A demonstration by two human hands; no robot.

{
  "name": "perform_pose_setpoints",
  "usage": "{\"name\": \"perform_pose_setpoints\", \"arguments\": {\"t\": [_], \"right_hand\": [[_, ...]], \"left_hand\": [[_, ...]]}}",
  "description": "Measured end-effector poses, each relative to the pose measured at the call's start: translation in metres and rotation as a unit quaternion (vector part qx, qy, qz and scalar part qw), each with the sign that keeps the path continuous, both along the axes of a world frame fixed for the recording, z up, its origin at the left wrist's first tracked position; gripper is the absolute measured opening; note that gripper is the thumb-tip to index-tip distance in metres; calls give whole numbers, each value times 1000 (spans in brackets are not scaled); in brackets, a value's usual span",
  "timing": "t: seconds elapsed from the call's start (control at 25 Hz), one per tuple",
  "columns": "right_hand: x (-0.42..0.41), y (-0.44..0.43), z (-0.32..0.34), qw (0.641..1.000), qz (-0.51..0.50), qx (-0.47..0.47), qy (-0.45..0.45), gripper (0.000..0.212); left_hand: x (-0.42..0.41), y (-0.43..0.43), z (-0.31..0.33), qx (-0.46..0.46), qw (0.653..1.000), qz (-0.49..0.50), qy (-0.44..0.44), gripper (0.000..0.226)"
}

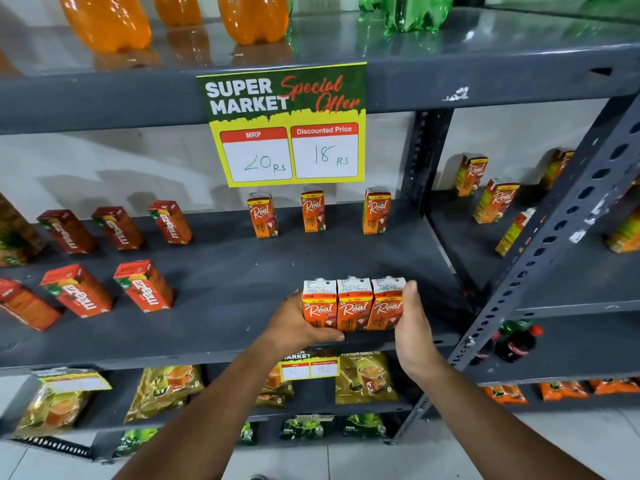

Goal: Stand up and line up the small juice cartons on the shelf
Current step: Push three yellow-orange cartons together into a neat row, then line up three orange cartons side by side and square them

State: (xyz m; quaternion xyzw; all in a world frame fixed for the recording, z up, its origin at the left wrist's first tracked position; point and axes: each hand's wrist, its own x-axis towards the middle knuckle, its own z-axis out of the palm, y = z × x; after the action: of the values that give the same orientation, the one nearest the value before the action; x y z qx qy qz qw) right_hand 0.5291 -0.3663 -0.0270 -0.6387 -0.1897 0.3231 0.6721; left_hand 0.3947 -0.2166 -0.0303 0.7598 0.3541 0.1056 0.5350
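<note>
Three small orange Real juice cartons (354,306) stand upright side by side at the front edge of the dark grey middle shelf (225,271). My left hand (298,323) presses the left end of the row, fingers curled under the front. Against the right end lies my right hand (410,320), thumb up beside the last carton. At the back of the same shelf stand three more Real cartons (313,211), spaced apart.
Red Maaza cartons (143,285) stand to the left in two rows. A yellow price sign (287,126) hangs from the shelf above. Orange bottles (254,17) and green bottles stand on top. More Real cartons (495,200) fill the right bay; tea packets (363,377) lie below.
</note>
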Motion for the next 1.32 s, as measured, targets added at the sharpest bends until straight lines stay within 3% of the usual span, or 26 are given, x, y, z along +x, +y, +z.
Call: {"name": "perform_pose_setpoints", "arguments": {"t": [0.2, 0.28, 0.4, 0.56, 0.68, 0.84, 0.96, 1.08, 1.16, 1.32], "right_hand": [[1, -14, 4, 997, -4, 72, 5, 82], [2, -20, 4, 996, -9, 94, -9, 85], [4, -27, -2, 994, -22, 100, -38, 92], [-16, -48, -8, 985, -84, 86, -122, 67], [-45, -62, -21, 985, 32, 28, -165, 54], [-84, -34, -32, 950, 229, -1, -211, 7], [-118, 11, -20, 936, 287, 24, -203, 7], [-149, 65, 1, 933, 292, 60, -203, 8], [-169, 110, 13, 943, 263, 83, -184, 15], [-202, 206, 27, 973, 156, 107, -131, 35]], "left_hand": [[-6, 5, -3, -19, 998, -40, -51, 110], [-7, 6, -4, -23, 996, -46, -72, 116], [-9, 3, 2, -22, 995, -51, -88, 111], [-36, -5, 1, -3, 992, -28, -120, 108], [-88, -19, -7, 66, 979, 102, -166, 83], [-183, -25, -16, 100, 902, 364, -210, 30], [-266, -3, -17, 134, 804, 551, -178, 16], [-335, 38, 4, 134, 722, 647, -204, 22], [-369, 74, 15, 143, 730, 635, -208, 27], [-393, 151, 23, 108, 814, 518, -238, 33]]}}
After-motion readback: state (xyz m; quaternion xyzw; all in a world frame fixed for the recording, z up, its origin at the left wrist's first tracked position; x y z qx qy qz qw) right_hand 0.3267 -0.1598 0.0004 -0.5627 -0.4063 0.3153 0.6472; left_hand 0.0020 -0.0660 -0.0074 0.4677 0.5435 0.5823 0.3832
